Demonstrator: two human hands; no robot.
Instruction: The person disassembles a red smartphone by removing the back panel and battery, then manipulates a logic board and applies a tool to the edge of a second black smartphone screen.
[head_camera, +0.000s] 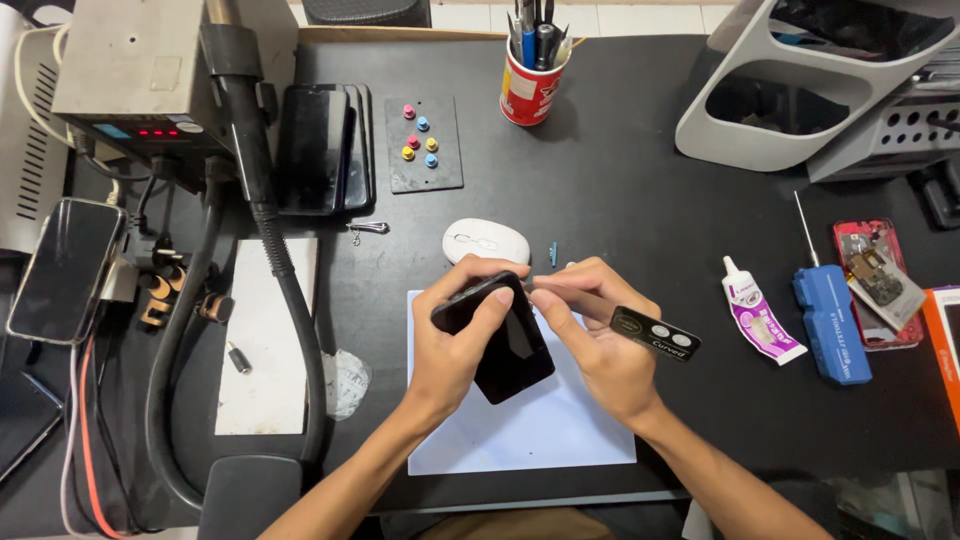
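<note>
My left hand (455, 345) grips a black smartphone (505, 345), tilted on its edge over a pale blue work mat (530, 430) at the front centre of the black table. My right hand (600, 340) holds a pair of tweezers with a black handle (655, 333). Its metal tip meets the phone's upper edge near my left fingertips. Both hands are close together, thumbs nearly touching, above the mat.
A white oval case (486, 241) lies just beyond the hands. Right of them are a purple-labelled glue tube (760, 318), a blue electric screwdriver (830, 320) and an opened red phone (875, 280). A red pen cup (530, 85), stacked phones (320, 148), a hot-air station (130, 70) and its hose (290, 300) stand behind and left.
</note>
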